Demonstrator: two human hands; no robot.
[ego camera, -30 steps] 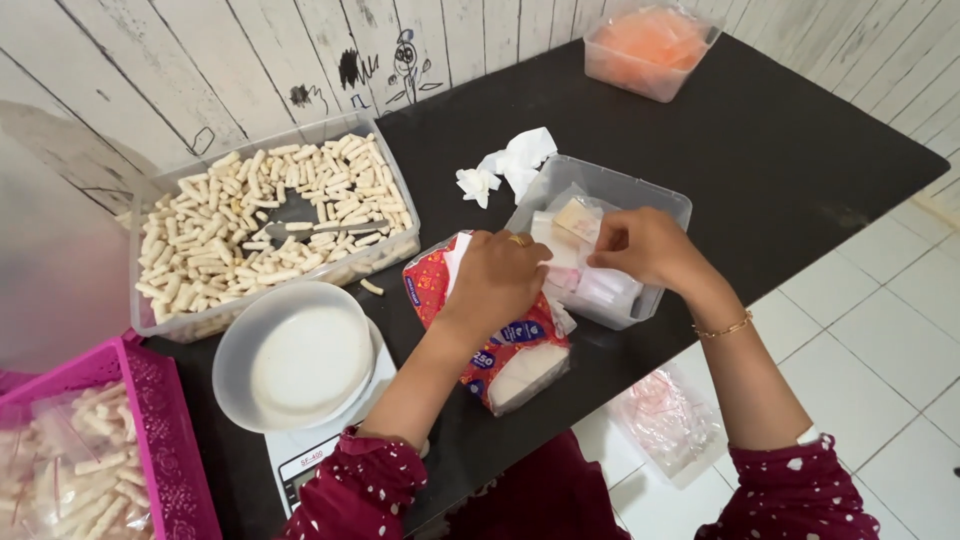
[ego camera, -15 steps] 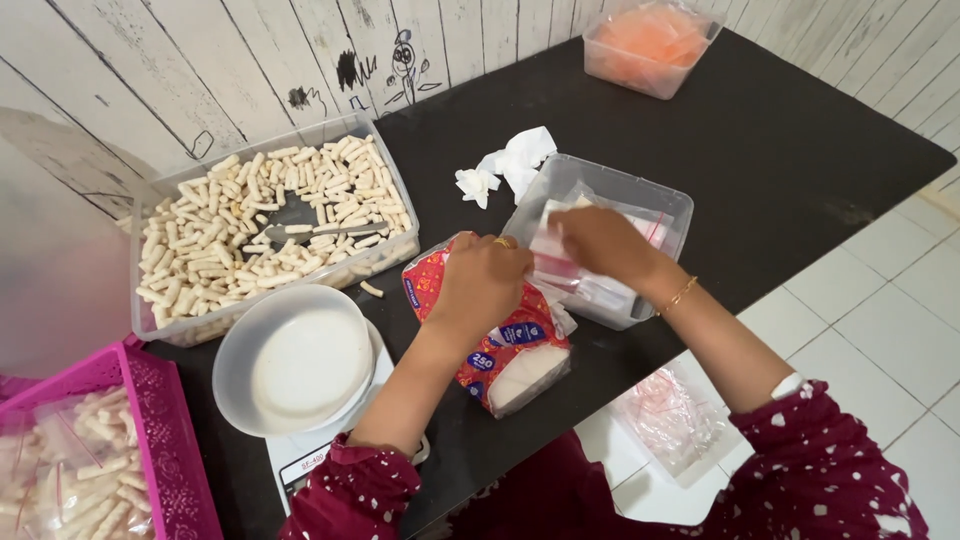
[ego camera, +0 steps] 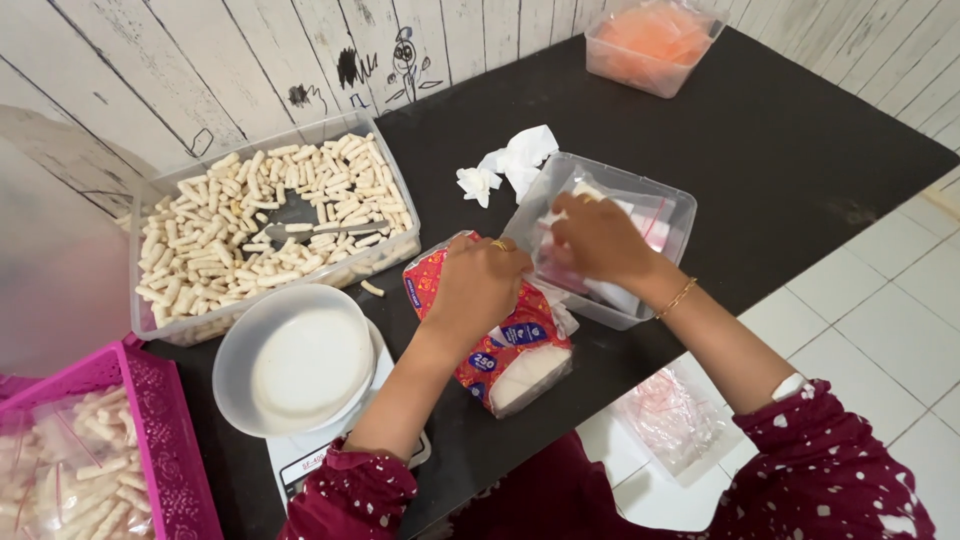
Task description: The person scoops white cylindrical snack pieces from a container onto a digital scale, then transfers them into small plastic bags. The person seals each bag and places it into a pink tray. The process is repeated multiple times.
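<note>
Left hand (ego camera: 482, 285) is down flat on the red tissue pack (ego camera: 495, 335), fingers curled over its top end and pressing on the wrapper, a ring showing on one finger. The pack lies on the black table (ego camera: 800, 150), slanted, its open white end pointing toward the person, right under that palm. Right hand (ego camera: 598, 240) is inside the clear plastic tub (ego camera: 672, 215) just beside the pack, fingers bent down among the small clear zip bags (ego camera: 640, 215) in there; whether it pinches one or only rests on them, cannot tell, the back of the hand hides the fingertips. A thin bracelet sits at that wrist. The tub touches the pack's far side, so both hands work close together. Behind the tub, crumpled white tissues (ego camera: 512, 162) on the table. Off to the left, a big clear bin (ego camera: 160, 320) full of pale stick snacks (ego camera: 250, 225), and nearer, a white bowl (ego camera: 295, 360) on a scale (ego camera: 300, 460). Bottom left corner, a pink basket (ego camera: 160, 430) with bagged snacks. Far corner, a tub of orange stuff (ego camera: 655, 40)
</note>
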